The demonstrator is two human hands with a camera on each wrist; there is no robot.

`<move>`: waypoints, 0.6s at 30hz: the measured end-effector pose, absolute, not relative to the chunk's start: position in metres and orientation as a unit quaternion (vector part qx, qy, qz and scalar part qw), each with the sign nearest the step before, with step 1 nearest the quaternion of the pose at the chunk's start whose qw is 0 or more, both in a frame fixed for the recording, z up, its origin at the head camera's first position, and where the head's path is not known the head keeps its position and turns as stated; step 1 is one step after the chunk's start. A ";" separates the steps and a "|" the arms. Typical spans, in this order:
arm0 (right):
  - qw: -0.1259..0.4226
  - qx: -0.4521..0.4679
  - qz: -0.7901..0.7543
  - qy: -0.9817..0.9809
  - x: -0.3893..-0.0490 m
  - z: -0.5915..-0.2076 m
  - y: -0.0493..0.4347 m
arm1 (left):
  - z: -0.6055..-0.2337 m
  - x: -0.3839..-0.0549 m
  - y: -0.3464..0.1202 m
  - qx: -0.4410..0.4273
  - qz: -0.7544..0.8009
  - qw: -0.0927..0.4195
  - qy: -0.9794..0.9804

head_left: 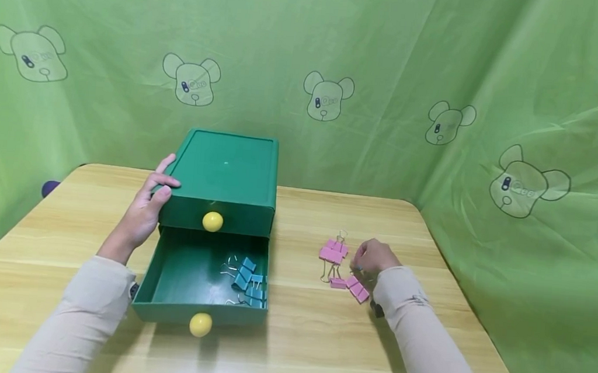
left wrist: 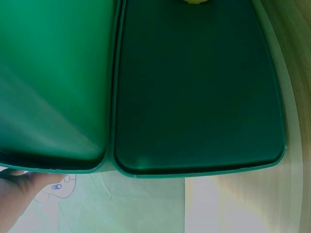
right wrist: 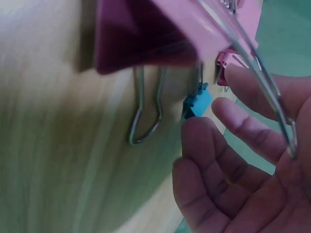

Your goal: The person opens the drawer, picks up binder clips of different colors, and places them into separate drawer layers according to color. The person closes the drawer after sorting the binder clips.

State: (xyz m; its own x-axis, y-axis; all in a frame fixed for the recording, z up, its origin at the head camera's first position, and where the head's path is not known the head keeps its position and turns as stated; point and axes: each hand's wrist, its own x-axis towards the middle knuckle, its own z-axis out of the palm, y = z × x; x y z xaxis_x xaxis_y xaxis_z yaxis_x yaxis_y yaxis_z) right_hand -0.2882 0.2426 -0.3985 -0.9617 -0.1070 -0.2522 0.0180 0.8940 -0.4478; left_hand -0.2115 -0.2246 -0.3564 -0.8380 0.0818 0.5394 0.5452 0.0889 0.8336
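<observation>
My left hand [head_left: 141, 215] rests against the left side of a green two-drawer box [head_left: 226, 169], its fingertips over the top edge. The lower drawer [head_left: 181, 271] is pulled out and holds several blue binder clips [head_left: 243, 273] along its right side. On the table to the right, my right hand [head_left: 375, 257] reaches down at a blue binder clip [right wrist: 197, 102], fingers bent and parted around it without a visible pinch. Pink binder clips [head_left: 333, 251] lie just left of that hand; one pink clip [right wrist: 150, 36] looms close in the right wrist view.
Yellow round knobs [head_left: 212, 221] sit on both drawer fronts. The wooden table [head_left: 297, 338] meets green curtains [head_left: 267, 49] printed with bear heads at the back and sides. Something purple [head_left: 49, 188] shows past the table's left edge.
</observation>
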 end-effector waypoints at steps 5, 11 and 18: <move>0.146 -0.012 -0.222 0.964 -0.291 -0.404 0.243 | -0.356 -0.211 -0.224 -0.217 -0.636 0.181 -0.718; 0.141 -0.024 -0.213 0.967 -0.293 -0.405 0.244 | -0.356 -0.212 -0.225 -0.221 -0.633 0.185 -0.718; 0.135 -0.020 -0.202 0.970 -0.292 -0.407 0.242 | -0.356 -0.211 -0.224 -0.218 -0.633 0.183 -0.720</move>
State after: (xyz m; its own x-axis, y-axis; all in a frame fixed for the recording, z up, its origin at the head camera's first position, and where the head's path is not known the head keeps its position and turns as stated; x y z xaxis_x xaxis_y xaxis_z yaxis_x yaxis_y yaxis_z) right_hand -0.2922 0.2423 -0.4070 -0.9629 -0.0938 -0.2530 0.0153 0.9172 -0.3981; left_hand -0.2107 -0.2244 -0.3556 -0.8376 0.0831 0.5399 0.5461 0.1036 0.8313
